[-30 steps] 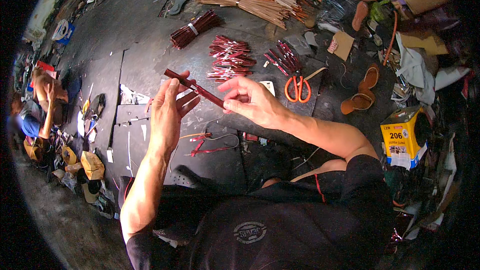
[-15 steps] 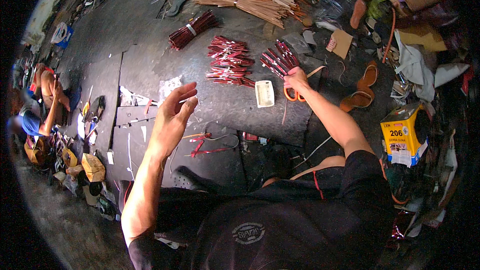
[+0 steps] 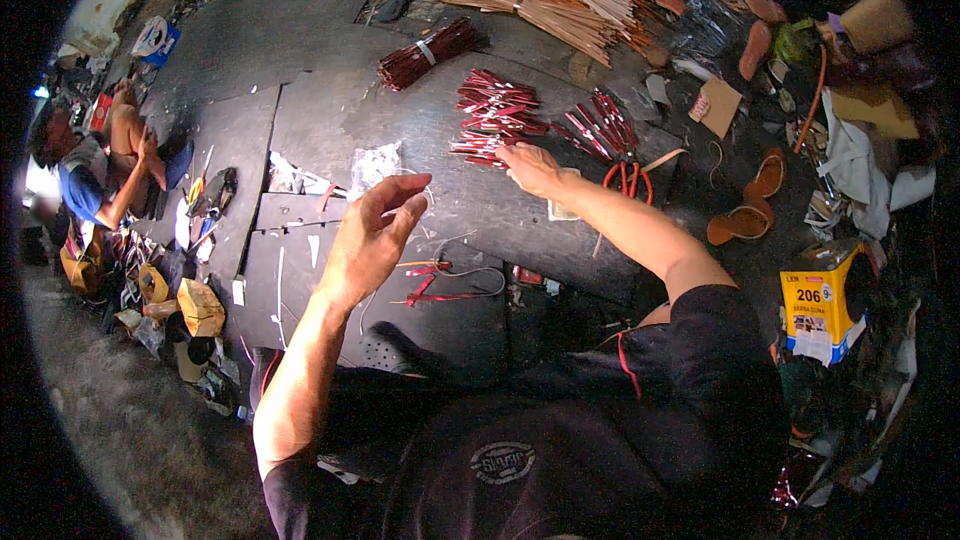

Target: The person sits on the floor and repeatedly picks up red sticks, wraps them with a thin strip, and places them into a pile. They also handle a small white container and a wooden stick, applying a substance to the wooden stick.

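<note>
My right hand [image 3: 532,172] reaches the near end of a pile of dark red strips [image 3: 497,105], its fingertips closed on strips at the edge. Just right of it lies a fanned group of red strips [image 3: 602,127]. Scissors with orange-red handles [image 3: 630,183] lie at the near end of that fan. Partly covered by my right wrist is a small white tray [image 3: 560,210]. My left hand [image 3: 375,240] hovers over the dark work surface, its thumb and fingers apart and nothing in them. A clear plastic bag [image 3: 375,165] lies beyond it.
Farther away are a tied dark red bundle [image 3: 427,53] and a large tan strip bundle [image 3: 540,2]. Brown soles [image 3: 745,220] and a yellow can [image 3: 822,302] stand at right. Another person [image 3: 100,165] sits at far left beside scraps. A red strap [image 3: 428,285] lies near me.
My right hand has moved left from the fanned strips to the near end of the pile, leaving the fan lying by the scissors. My left hand stays raised. The whole view has shifted somewhat.
</note>
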Demonstrator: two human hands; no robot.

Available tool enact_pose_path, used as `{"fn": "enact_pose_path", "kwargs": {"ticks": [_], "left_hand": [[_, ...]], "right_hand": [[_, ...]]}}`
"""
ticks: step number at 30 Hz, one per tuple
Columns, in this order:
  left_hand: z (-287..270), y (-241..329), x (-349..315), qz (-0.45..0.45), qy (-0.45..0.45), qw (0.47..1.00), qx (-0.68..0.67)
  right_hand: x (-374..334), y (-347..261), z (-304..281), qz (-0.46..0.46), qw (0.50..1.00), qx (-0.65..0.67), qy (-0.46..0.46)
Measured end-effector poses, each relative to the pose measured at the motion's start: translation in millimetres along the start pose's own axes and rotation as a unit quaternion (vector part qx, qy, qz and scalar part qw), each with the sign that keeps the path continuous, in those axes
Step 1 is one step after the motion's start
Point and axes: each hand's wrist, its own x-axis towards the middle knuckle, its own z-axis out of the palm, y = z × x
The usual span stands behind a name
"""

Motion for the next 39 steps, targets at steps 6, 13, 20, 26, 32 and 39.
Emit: {"fn": "enact_pose_path", "kwargs": {"ticks": [6,13,20,26,32,39], "left_hand": [[-10.4,-10.9,-5.7,0.000,0.021,0.999,0.042],[-7.0,-23.7,-4.6,-0.001,0.016,0.999,0.030],[-7.9,-27.0,-4.0,-0.012,-0.008,0.997,0.070],[6.9,-48.6,10.9,-0.003,-0.014,0.996,0.088],[19.0,-49.9,31.6,-0.121,0.077,0.934,-0.327],[24.1,-46.4,24.7,-0.176,0.016,0.854,-0.489]], "right_hand": [[3.2,-3.0,18.7,0.044,0.994,-0.094,-0.028],[0.6,-18.0,18.5,0.002,0.991,-0.131,-0.002],[-4.5,-27.4,5.7,0.013,0.995,-0.054,0.085],[20.4,-90.5,-35.5,0.014,0.955,0.209,0.212],[13.9,-170.4,-106.2,-0.103,0.938,0.219,0.248],[-8.3,-174.3,-124.3,-0.251,0.929,0.128,0.241]]}}
